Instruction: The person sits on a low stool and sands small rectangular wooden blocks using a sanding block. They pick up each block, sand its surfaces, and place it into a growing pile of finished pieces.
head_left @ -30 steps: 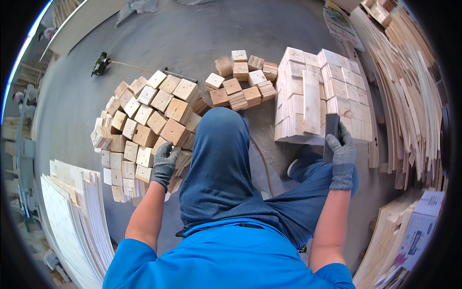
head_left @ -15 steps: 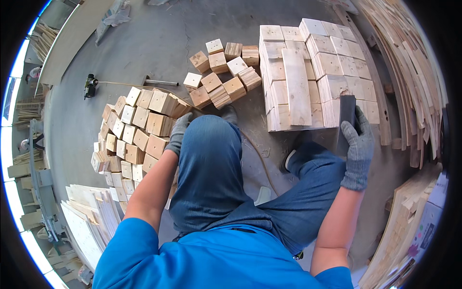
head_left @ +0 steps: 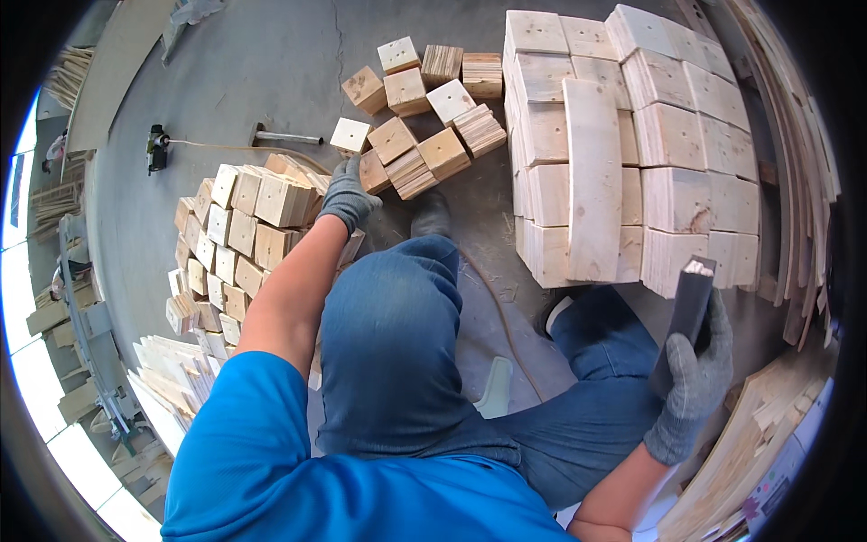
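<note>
My left hand [head_left: 347, 199], in a grey glove, reaches to the near left edge of a loose cluster of wooden blocks. Its fingers stretch out beside a brown wooden block [head_left: 372, 172] and just below a pale block [head_left: 349, 135], thumb apart. Whether the fingertips touch either block is hard to tell. My right hand [head_left: 703, 384], gloved too, is closed around a dark rectangular bar [head_left: 685, 312] with a pale, rough upper end. It holds the bar tilted beside my right knee, near the front corner of a neat block stack [head_left: 673, 203].
A long pale board [head_left: 593, 181] lies across the stack. At left is a heap of blocks [head_left: 242, 226]. Beyond it are a nail gun [head_left: 157, 149] with a hose and a hammer [head_left: 287, 137]. Wood strips [head_left: 795, 154] line the right side.
My left hand has moved forward from beside my knee to the loose blocks. My right hand has drawn the dark bar back from the stack, toward me and slightly right.
</note>
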Action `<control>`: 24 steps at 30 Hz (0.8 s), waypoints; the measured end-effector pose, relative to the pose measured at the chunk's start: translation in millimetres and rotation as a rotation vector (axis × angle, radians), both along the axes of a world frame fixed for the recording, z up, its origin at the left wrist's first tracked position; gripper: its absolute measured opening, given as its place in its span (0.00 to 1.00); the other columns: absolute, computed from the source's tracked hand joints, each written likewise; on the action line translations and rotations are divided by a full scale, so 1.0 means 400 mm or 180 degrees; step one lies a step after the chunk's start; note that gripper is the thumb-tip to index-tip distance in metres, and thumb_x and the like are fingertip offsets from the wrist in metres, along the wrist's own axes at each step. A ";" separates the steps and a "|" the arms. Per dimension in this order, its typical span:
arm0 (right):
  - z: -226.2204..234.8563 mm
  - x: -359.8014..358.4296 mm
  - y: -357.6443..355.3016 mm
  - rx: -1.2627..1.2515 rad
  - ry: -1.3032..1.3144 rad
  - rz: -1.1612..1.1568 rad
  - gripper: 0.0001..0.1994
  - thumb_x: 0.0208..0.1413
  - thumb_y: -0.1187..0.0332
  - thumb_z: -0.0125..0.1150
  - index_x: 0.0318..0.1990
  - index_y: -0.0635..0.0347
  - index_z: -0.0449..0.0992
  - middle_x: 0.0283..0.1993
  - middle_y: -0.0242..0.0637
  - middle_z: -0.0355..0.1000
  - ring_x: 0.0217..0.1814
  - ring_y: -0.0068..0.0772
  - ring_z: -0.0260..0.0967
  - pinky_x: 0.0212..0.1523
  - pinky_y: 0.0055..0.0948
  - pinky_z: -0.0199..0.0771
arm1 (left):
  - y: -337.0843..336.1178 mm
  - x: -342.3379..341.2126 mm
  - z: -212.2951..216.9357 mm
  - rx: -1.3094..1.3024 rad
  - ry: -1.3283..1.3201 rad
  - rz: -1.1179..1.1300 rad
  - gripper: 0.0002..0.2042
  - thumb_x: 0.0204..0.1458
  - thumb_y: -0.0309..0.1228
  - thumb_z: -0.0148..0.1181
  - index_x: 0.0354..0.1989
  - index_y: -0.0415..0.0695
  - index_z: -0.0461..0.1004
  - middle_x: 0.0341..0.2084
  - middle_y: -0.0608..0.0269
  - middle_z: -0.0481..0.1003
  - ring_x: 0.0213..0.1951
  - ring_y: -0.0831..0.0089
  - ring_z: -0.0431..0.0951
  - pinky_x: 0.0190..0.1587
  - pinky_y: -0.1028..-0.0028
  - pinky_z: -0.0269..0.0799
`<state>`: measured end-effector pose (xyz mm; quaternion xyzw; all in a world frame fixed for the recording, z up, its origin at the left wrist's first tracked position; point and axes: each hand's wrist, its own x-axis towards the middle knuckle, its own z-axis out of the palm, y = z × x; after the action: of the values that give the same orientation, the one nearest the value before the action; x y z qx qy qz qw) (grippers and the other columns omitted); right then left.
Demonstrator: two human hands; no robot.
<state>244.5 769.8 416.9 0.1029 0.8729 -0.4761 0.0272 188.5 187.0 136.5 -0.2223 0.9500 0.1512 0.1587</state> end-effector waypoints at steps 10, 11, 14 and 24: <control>-0.012 -0.014 -0.050 0.0188 -0.0292 -0.0053 0.52 0.54 0.46 0.77 0.77 0.74 0.62 0.73 0.51 0.68 0.74 0.45 0.68 0.73 0.40 0.68 | -0.054 -0.071 -0.109 -0.0527 -0.0452 -0.0617 0.58 0.35 0.40 0.81 0.80 0.46 0.57 0.71 0.42 0.67 0.71 0.45 0.69 0.76 0.57 0.64; -0.009 -0.017 -0.051 0.0316 -0.0284 -0.0016 0.51 0.54 0.47 0.76 0.77 0.74 0.62 0.73 0.51 0.68 0.73 0.45 0.68 0.73 0.40 0.68 | -0.057 -0.068 -0.119 -0.0657 -0.0330 -0.0709 0.56 0.37 0.39 0.80 0.80 0.47 0.58 0.68 0.42 0.69 0.69 0.45 0.70 0.74 0.56 0.66; -0.020 -0.025 -0.056 0.0481 -0.0292 -0.0007 0.49 0.54 0.48 0.75 0.76 0.74 0.63 0.73 0.51 0.68 0.72 0.45 0.69 0.72 0.41 0.68 | -0.070 -0.077 -0.135 -0.0646 -0.0350 -0.0784 0.53 0.39 0.37 0.79 0.78 0.45 0.60 0.63 0.42 0.72 0.64 0.45 0.73 0.70 0.54 0.70; -0.008 -0.016 -0.105 0.0521 -0.0253 -0.0118 0.51 0.45 0.51 0.81 0.75 0.70 0.67 0.72 0.53 0.70 0.72 0.49 0.70 0.71 0.45 0.71 | -0.033 -0.050 -0.079 -0.0836 -0.0047 -0.0700 0.49 0.39 0.36 0.78 0.74 0.43 0.63 0.57 0.42 0.73 0.59 0.43 0.75 0.66 0.53 0.72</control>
<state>237.9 727.8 413.7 0.1397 0.9051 -0.3991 0.0444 168.6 173.9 104.8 -0.1369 0.9790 0.0059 0.1509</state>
